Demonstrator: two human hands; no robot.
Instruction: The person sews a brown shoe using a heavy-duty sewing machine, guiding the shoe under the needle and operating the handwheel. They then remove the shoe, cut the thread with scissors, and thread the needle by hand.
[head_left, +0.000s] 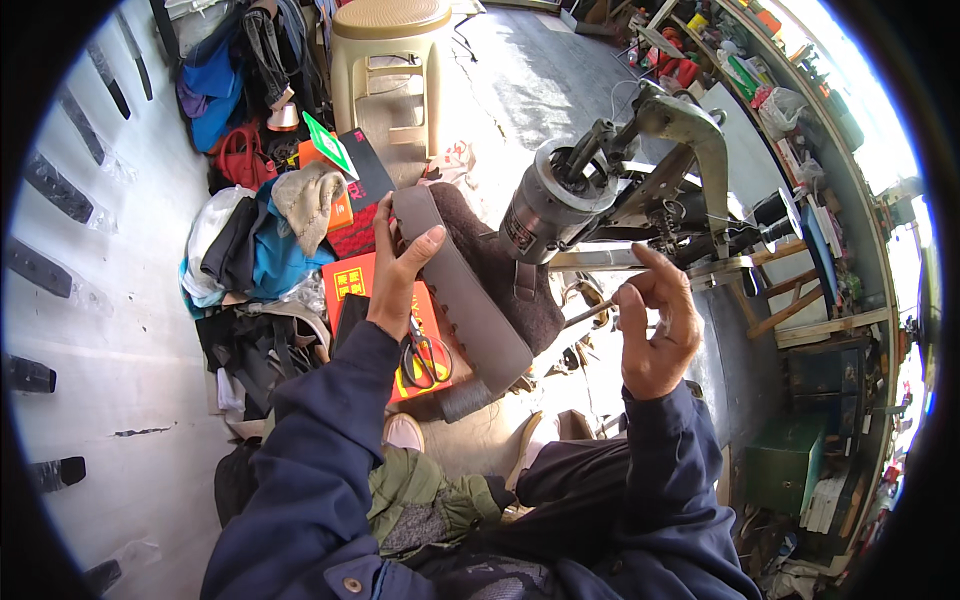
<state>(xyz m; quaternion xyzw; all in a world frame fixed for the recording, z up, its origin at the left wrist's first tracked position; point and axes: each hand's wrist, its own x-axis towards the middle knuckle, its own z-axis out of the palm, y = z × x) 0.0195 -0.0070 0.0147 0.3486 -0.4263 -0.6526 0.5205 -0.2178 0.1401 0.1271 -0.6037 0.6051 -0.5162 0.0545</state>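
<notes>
A dark brown fuzzy bag [530,312] with a broad grey-brown smooth panel [465,290] is tilted in front of me, its far end beneath the head of a metal sewing machine [560,200]. My left hand [400,265] is closed on the panel's upper left edge, thumb on the face and fingers behind. A short strap tab shows on the fuzzy side. Beside the machine's lower arm is my right hand [660,330], index finger stretched out and thumb apart, with nothing visible between them. A thin rod ends close to that thumb; whether they touch is unclear.
Scissors [428,358] lie on a red box [375,290] below my left wrist. Piled clothes and bags [240,245] are at the left, with a beige stool [390,50] behind. A thread spool [772,210] is on the machine's right. Loaded shelves [790,130] line the right side.
</notes>
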